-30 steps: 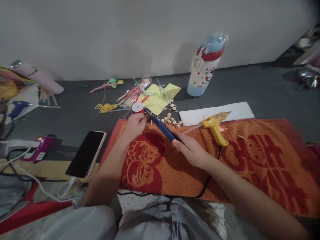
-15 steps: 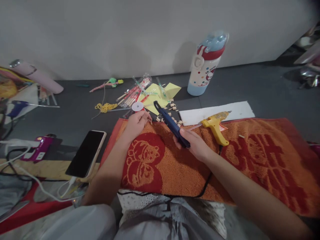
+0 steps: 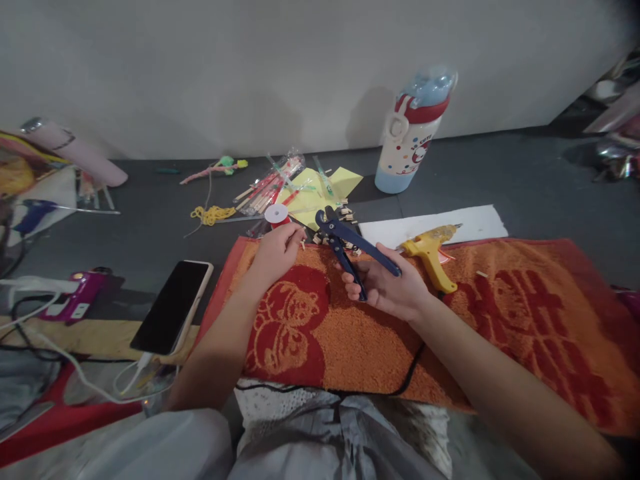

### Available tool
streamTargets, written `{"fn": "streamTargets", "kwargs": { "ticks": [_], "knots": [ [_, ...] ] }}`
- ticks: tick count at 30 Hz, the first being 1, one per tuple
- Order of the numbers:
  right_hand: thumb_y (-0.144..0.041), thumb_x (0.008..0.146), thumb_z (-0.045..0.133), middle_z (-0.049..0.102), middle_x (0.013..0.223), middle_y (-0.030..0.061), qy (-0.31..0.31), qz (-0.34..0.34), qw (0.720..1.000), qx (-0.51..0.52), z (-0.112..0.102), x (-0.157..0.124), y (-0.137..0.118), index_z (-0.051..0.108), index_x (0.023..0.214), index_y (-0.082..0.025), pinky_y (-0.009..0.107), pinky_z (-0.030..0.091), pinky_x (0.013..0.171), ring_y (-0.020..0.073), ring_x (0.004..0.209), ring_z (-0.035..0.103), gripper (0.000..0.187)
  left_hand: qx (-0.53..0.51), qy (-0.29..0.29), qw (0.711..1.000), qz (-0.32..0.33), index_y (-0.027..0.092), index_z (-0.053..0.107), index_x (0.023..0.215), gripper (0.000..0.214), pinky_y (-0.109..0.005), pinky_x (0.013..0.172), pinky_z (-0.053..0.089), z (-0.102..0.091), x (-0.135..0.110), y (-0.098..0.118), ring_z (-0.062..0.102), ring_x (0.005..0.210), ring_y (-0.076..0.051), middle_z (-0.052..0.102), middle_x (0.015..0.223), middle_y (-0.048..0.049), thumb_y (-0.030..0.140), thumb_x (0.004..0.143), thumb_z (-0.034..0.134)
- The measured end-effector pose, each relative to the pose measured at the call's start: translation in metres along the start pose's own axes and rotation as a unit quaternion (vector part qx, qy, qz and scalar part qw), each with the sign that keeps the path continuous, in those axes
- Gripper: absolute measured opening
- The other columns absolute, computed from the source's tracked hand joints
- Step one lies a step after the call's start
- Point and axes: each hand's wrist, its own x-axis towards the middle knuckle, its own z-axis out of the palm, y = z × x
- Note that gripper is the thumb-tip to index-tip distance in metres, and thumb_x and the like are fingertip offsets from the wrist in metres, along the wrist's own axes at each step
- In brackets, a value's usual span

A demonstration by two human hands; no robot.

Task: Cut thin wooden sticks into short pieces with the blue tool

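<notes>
A dark blue hand cutter [image 3: 353,241] lies in my right hand [image 3: 393,287], its two handles spread and its hooked head pointing away from me. The fingers curl around the handles, above the orange and red towel [image 3: 350,340]. My left hand [image 3: 279,253] rests over the towel's far edge, fingertips pinched together. Whatever they hold is too small to make out. Just beyond it stands a spool of red thread [image 3: 276,215]. Small cut wooden pieces [image 3: 346,213] are scattered past the cutter's head. To the right, a yellow glue gun [image 3: 431,253] rests on the towel.
Wrapped sticks [image 3: 267,183] and yellow paper [image 3: 345,180] lie at the back. A water bottle [image 3: 413,137] stands behind a white board [image 3: 480,219]. On the left are a phone [image 3: 173,307] with a cable, yellow cord [image 3: 213,215] and a pink flask [image 3: 75,153].
My right hand has turned the cutter and its handles have spread apart, where before they were together. The left hand has barely moved.
</notes>
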Motion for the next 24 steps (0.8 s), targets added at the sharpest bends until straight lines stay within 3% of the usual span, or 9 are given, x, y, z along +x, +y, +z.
{"fn": "streamTargets", "kwargs": {
  "ticks": [14, 20, 24],
  "knots": [
    [-0.059, 0.082, 0.050, 0.062, 0.081, 0.0069, 0.002, -0.027, 0.998, -0.052, -0.0037, 0.0006, 0.0017, 0.061, 0.082, -0.016, 0.029, 0.047, 0.067, 0.0165, 0.068, 0.055, 0.045, 0.069, 0.004, 0.996, -0.050, 0.018, 0.060, 0.083, 0.030, -0.027, 0.065, 0.037, -0.0005, -0.0020, 0.0049, 0.058, 0.073, -0.017, 0.068, 0.082, -0.0062, 0.035, 0.094, 0.038],
    [-0.062, 0.081, 0.049, 0.062, 0.081, 0.0068, 0.028, -0.043, 0.995, -0.091, -0.0029, 0.0012, 0.0028, 0.062, 0.088, -0.017, 0.029, 0.046, 0.065, 0.0163, 0.068, 0.055, 0.047, 0.070, 0.009, 0.997, -0.036, 0.018, 0.058, 0.080, 0.029, -0.027, 0.062, 0.035, 0.0030, -0.0015, 0.0017, 0.056, 0.069, -0.017, 0.066, 0.077, -0.0055, 0.034, 0.094, 0.039],
    [-0.063, 0.079, 0.055, 0.064, 0.081, 0.0055, 0.041, -0.065, 0.985, -0.152, -0.0025, 0.0014, 0.0076, 0.061, 0.092, -0.019, 0.030, 0.046, 0.064, 0.0162, 0.066, 0.056, 0.046, 0.044, 0.041, 0.997, -0.045, 0.018, 0.058, 0.084, 0.027, -0.028, 0.070, 0.040, 0.0058, -0.0002, -0.0021, 0.059, 0.079, -0.019, 0.068, 0.086, -0.0083, 0.033, 0.094, 0.038]
  ]
}}
